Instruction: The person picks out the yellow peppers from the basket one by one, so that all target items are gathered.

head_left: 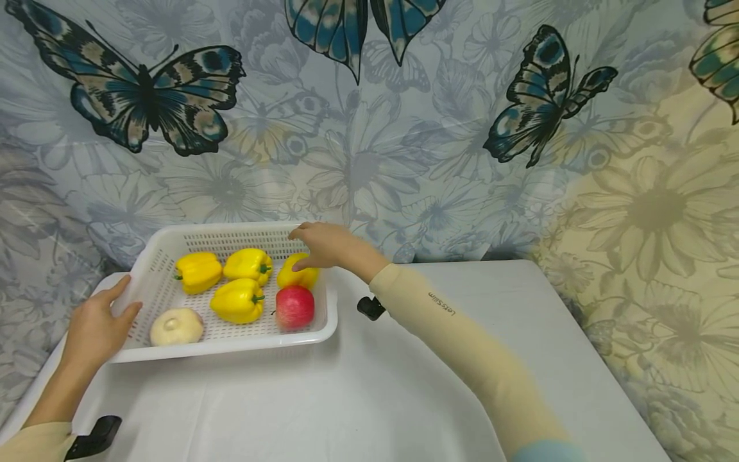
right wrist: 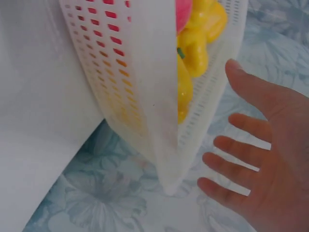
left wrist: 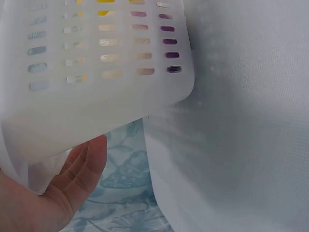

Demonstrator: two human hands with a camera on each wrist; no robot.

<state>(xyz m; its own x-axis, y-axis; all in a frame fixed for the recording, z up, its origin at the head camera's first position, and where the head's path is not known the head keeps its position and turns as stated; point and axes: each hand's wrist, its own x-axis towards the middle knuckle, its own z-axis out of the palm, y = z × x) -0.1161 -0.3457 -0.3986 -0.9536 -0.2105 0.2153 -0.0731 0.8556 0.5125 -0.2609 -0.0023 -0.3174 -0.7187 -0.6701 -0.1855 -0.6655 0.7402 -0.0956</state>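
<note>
A white perforated plastic basket (head_left: 335, 317) stands on the table's left part. Inside lie yellow bell peppers (head_left: 237, 300), a red apple (head_left: 295, 308) and a pale, round, onion-like bulb (head_left: 176, 327). Another yellow piece (head_left: 300, 277) is partly covered by the right thumb in the head view. My left hand (head_left: 99, 324) grips the basket's left rim, its fingers (left wrist: 91, 162) curling round the edge in the left wrist view. By the back right corner is my right hand (head_left: 323, 245); the right wrist view shows its fingers (right wrist: 241, 150) spread, apart from the basket wall.
A white cloth covers the table (head_left: 404, 385), whose right edge slopes down toward the front. Behind it hangs a fabric backdrop (head_left: 369, 167) with flowers and butterflies. Dark wrist devices (head_left: 371, 308) sit on both sleeves.
</note>
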